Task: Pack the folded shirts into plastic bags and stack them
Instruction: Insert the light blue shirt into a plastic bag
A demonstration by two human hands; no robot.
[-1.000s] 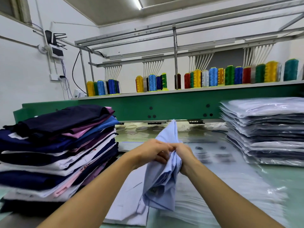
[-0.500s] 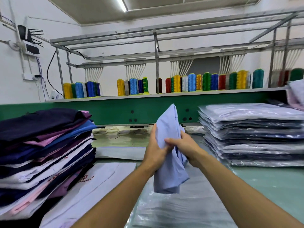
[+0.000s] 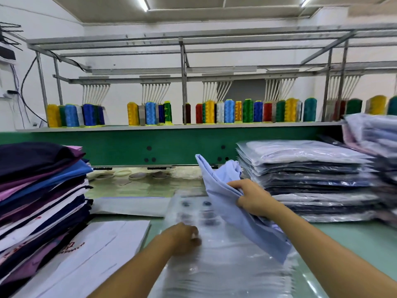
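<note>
Head cam, only one view here. The right hand (image 3: pixel 255 198) has a fistful of the light blue shirt (image 3: pixel 227 211), fingers clamped round the bunched cloth, so the shirt hangs in the air a bit toward 3 o'clock of centre, one corner poking up toward 12 and the rest drooping toward 5 over the pile of plastic bags (image 3: pixel 214 269). That pile lies flat on the green table (image 3: pixel 354 237) at 6 o'clock. The left hand (image 3: pixel 184 238) is down on the top bag, fingers bent onto the plastic, but it's blurry and I can't tell if it's pinching the bag or only touching it. At 9 o'clock sits a tall stack of folded shirts (image 3: pixel 43 190), navy, purple, blue and white, with a white shirt (image 3: pixel 96 254) lying flat at 7. At 3 o'clock is the stack of bagged shirts (image 3: pixel 305 175). Up at 12, rows of thread cones (image 3: pixel 227 110) stand on the shelf above a green machine beam (image 3: pixel 171 147).
</note>
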